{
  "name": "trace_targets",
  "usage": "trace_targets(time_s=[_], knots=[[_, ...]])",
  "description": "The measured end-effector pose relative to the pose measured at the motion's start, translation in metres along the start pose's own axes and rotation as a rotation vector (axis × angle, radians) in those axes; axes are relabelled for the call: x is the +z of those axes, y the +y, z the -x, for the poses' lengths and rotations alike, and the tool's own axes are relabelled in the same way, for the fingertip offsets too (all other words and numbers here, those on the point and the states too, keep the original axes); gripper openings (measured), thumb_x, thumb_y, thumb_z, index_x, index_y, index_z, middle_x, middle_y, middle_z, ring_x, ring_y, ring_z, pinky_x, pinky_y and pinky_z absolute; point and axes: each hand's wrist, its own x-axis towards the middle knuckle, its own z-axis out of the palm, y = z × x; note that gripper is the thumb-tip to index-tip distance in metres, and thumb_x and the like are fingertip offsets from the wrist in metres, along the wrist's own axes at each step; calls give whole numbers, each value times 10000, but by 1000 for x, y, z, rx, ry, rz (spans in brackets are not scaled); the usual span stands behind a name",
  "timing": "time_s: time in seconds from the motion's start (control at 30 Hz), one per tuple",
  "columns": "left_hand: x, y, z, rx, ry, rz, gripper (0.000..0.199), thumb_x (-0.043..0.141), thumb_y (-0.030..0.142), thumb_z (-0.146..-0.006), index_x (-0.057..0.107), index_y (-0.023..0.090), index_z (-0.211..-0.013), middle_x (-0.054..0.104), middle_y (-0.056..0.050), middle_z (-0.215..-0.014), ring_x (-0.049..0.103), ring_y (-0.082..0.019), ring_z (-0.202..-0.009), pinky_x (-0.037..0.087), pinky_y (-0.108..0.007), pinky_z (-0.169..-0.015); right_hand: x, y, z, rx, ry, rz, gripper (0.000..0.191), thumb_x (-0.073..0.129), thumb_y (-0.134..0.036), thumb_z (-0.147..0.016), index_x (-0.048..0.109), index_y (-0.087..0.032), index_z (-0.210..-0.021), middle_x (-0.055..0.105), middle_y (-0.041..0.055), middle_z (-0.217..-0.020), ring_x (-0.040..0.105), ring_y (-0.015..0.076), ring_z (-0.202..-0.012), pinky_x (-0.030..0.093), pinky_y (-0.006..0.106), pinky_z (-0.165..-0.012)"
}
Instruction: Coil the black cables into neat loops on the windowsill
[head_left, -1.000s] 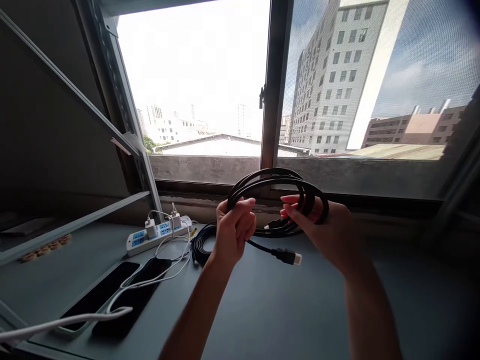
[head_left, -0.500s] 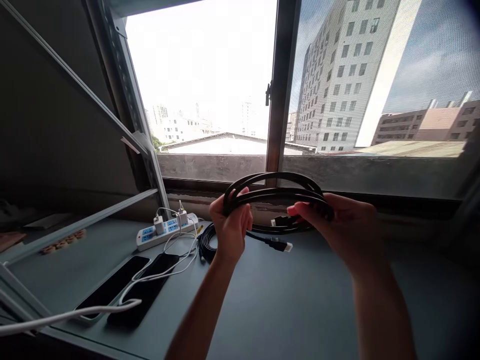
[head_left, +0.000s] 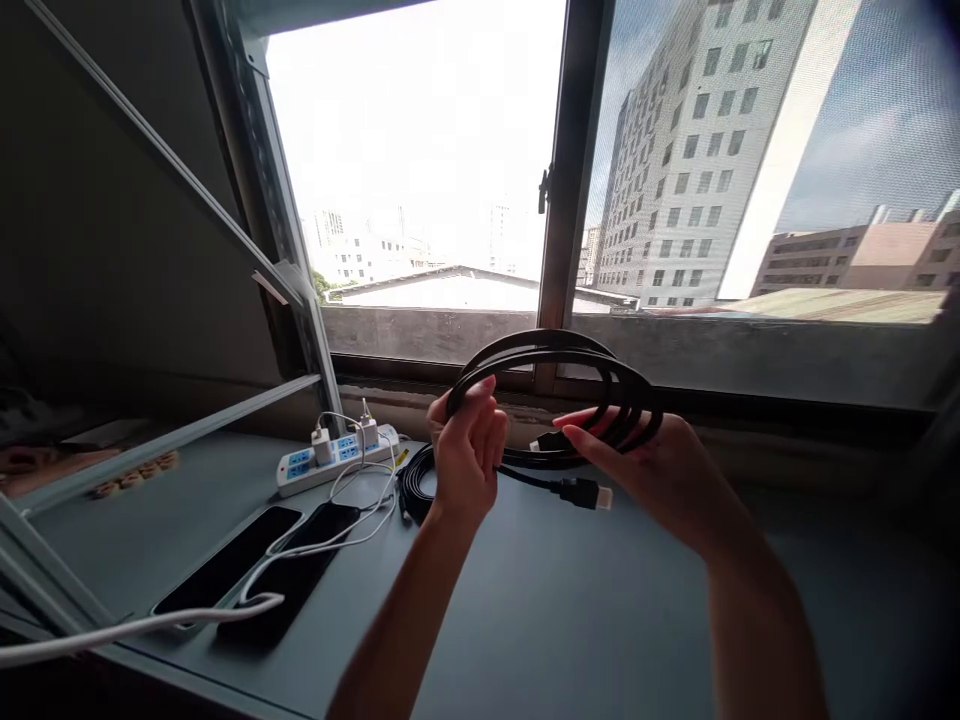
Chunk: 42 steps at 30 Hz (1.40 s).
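A black HDMI cable (head_left: 551, 357) is wound into several loops, held up above the table between both hands. My left hand (head_left: 469, 440) is closed round the left side of the loops. One plug (head_left: 585, 494) with a bare metal end dangles on a short length just right of that hand. On the right side, the loops pass between the thumb and fingers of my right hand (head_left: 649, 455), which grips them. The cable's other plug (head_left: 547, 441) shows close to the right fingertips, inside the coil.
Behind my left wrist, a second coiled black cable (head_left: 414, 485) lies on the grey table (head_left: 570, 610). A white power strip (head_left: 337, 458) with chargers and two phones (head_left: 229, 560) with white cords are at left. A metal frame (head_left: 311, 340) rises beside the window.
The loops have spread and tilted more upright. My right hand has turned and dropped slightly, with its fingers now under the loops. The dangling plug has shifted right.
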Motion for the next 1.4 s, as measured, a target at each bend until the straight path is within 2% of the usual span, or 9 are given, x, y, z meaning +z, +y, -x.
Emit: trace_targets(time_s=[0.2,0.3,0.5,0.6,0.73,0.83,1.0,1.2,1.4], knots=[[1,3,3,32,-11,-38,460,654,166,-641,260,188,-404,221,106,-296,163,-22,-238,106,-194,-276,1,-3,-2,-24,98,-148,282,614,-456,-771,713,-202,-842,720,41,-847,673,197,-772,538,264,-653],[0,4,5,80,-4,-73,454,663,160,-617,266,181,-396,227,108,-303,176,-17,-240,121,-184,-281,-1,-6,-2,-32,125,-180,325,595,-502,-772,711,-199,-779,704,30,-744,663,173,-684,525,252,-616],[-4,-1,-3,68,-20,-125,412,635,174,-645,290,186,-420,225,111,-307,162,-21,-247,123,-180,-269,-8,-10,2,-4,-175,-257,458,521,-568,-792,692,-218,-551,656,20,-559,634,162,-559,509,267,-586],[-11,-10,-14,72,-55,-231,392,624,205,-663,311,191,-429,238,112,-300,175,-27,-244,178,-174,-263,-6,-5,-2,36,-219,-209,472,523,-582,-780,696,-219,-534,661,33,-558,645,185,-589,510,275,-577],[-22,-15,-27,38,-94,-389,388,615,221,-692,322,198,-440,247,110,-302,184,-37,-246,219,-185,-270,2,9,-11,67,-113,-159,427,568,-551,-763,704,-181,-601,685,49,-640,656,193,-655,507,258,-580],[-27,-11,-31,25,-75,-453,386,624,219,-683,322,198,-443,249,106,-321,181,-39,-266,191,-190,-272,8,14,-15,63,-6,-205,359,639,-505,-722,707,-170,-832,676,34,-645,651,175,-608,503,247,-528],[-31,-7,-35,-42,-122,-573,385,615,229,-692,327,196,-439,234,101,-339,186,-41,-278,191,-204,-287,12,10,-14,19,142,-150,507,699,-465,-673,641,-211,-1107,681,23,-702,629,149,-539,469,229,-441],[-32,-6,-34,-134,-244,-615,380,572,243,-737,326,198,-451,232,97,-336,182,-48,-269,223,-217,-312,13,11,-14,-45,274,-81,430,654,-472,-718,691,-206,-1054,685,30,-674,615,137,-567,439,215,-461],[-29,-8,-34,-188,-299,-588,403,569,241,-749,314,199,-440,246,91,-325,185,-47,-274,228,-208,-315,12,9,-15,-11,265,-164,372,631,-471,-739,719,-172,-943,610,-9,-496,494,90,-412,368,206,-394]])
